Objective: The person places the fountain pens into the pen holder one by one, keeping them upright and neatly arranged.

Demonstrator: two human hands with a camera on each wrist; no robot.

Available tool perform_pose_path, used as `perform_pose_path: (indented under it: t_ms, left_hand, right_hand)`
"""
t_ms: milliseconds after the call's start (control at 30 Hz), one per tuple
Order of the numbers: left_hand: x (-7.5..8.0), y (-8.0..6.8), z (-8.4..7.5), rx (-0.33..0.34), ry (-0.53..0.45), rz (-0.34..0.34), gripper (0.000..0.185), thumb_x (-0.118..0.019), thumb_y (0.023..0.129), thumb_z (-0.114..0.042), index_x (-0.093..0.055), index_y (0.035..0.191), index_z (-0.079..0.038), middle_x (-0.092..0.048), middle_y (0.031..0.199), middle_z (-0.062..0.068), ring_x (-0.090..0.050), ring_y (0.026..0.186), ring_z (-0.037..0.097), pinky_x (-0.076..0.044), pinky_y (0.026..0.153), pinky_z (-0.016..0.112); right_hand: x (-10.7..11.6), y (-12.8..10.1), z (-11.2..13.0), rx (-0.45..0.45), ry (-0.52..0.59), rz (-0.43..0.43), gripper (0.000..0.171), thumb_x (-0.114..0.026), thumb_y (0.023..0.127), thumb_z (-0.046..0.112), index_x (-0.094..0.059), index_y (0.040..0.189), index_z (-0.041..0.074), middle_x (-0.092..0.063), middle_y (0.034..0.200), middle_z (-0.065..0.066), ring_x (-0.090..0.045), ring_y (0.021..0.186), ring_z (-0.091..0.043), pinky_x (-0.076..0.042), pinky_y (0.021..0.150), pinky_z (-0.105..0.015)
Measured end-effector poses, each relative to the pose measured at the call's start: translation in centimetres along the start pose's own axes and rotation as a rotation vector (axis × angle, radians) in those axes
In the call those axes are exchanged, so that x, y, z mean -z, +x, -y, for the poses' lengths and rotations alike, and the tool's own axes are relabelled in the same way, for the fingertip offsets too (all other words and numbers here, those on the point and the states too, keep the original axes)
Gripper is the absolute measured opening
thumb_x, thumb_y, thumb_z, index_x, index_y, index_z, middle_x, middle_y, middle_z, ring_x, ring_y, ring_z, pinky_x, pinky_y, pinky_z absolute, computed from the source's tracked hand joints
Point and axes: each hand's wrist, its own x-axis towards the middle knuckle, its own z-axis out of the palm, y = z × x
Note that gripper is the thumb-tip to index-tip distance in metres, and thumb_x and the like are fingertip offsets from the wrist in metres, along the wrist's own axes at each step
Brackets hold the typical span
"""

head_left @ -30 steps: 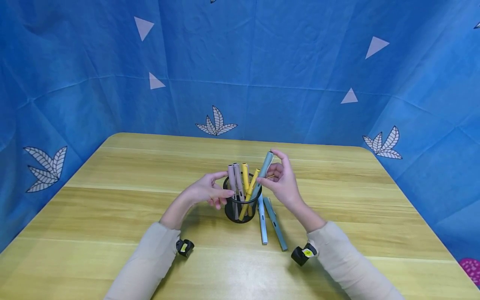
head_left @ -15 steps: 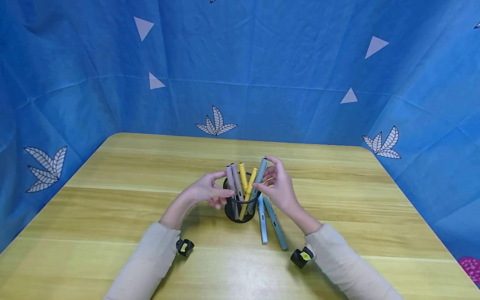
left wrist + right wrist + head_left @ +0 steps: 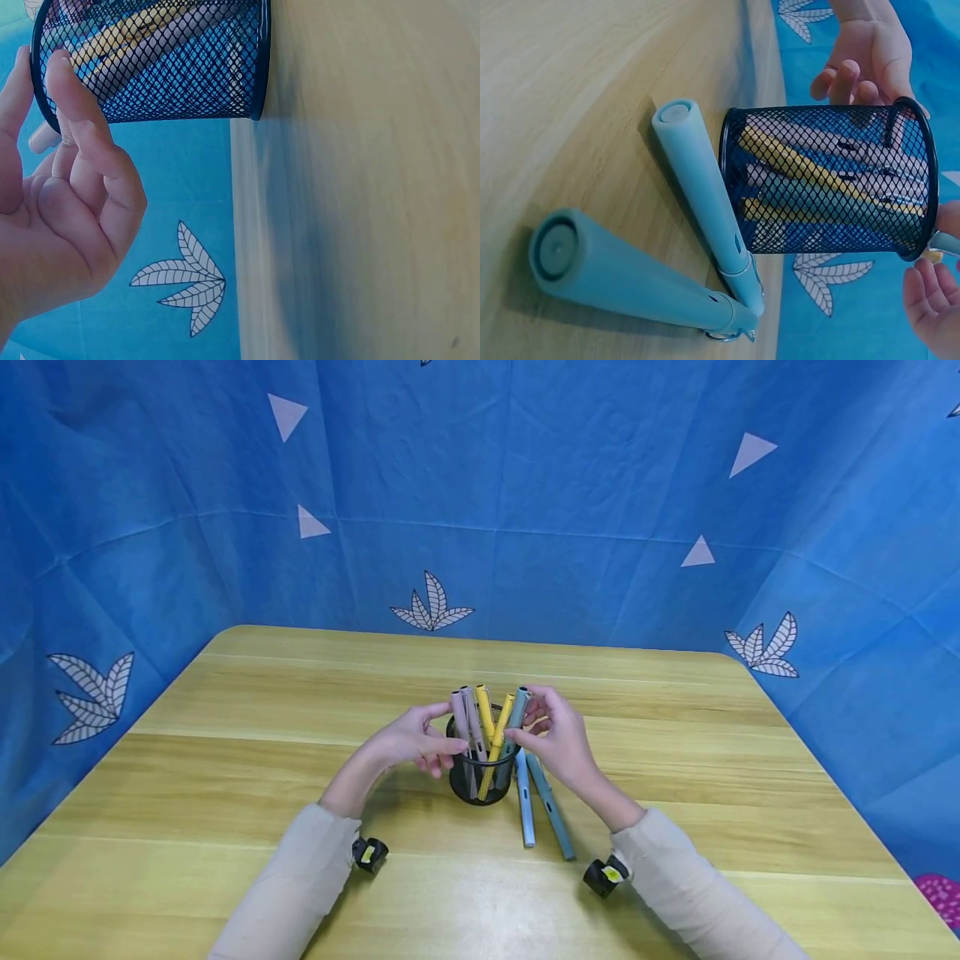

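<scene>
A black mesh pen cup [image 3: 480, 787] [image 3: 172, 67] [image 3: 832, 187] stands mid-table. It holds two mauve pens [image 3: 467, 714], two yellow pens [image 3: 489, 718] and a grey-blue pen [image 3: 516, 714]. My left hand [image 3: 416, 743] [image 3: 67, 187] grips the cup's left rim between thumb and fingers. My right hand [image 3: 558, 739] [image 3: 930, 300] is at the cup's right side and pinches the upper end of the grey-blue pen, which stands inside the cup. A light blue pen [image 3: 526, 810] [image 3: 697, 180] and a teal pen [image 3: 551, 814] [image 3: 622, 281] lie side by side on the wooden table [image 3: 225, 760], just right of the cup.
A blue cloth backdrop [image 3: 480, 510] with leaf and triangle prints rises behind and beside the table. Black wrist cameras [image 3: 369, 853] sit on both beige sleeves. The table's rounded far corners and right edge are in view.
My right hand has come down and a little left, lowering the grey-blue pen deeper into the cup. My left hand has kept its place on the rim.
</scene>
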Motion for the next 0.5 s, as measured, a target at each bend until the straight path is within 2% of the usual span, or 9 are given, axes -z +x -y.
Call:
perform_pose_path:
  t_ms: [267,500]
  left_hand:
    - [0.0,0.0,0.1,-0.009,-0.007,0.009,0.078,-0.065,0.083,-0.018,-0.017,0.143,-0.012,-0.06,0.065,0.011,-0.055,0.048,0.017,-0.041,0.044,0.024]
    - [0.0,-0.1,0.1,-0.013,-0.014,0.015,0.078,-0.065,0.083,-0.017,-0.016,0.144,-0.012,-0.06,0.064,0.01,-0.055,0.048,0.017,-0.041,0.044,0.023]
  right_hand:
    - [0.1,0.0,-0.1,0.057,0.017,-0.006,0.056,-0.073,0.071,-0.001,-0.047,0.121,-0.005,-0.055,0.085,-0.015,-0.056,0.075,-0.027,-0.049,0.061,-0.03]
    - [0.6,-0.4,2.7,0.103,0.03,-0.028,0.043,-0.065,0.076,-0.008,-0.047,0.114,-0.011,-0.055,0.08,-0.02,-0.054,0.071,-0.029,-0.048,0.059,-0.029]
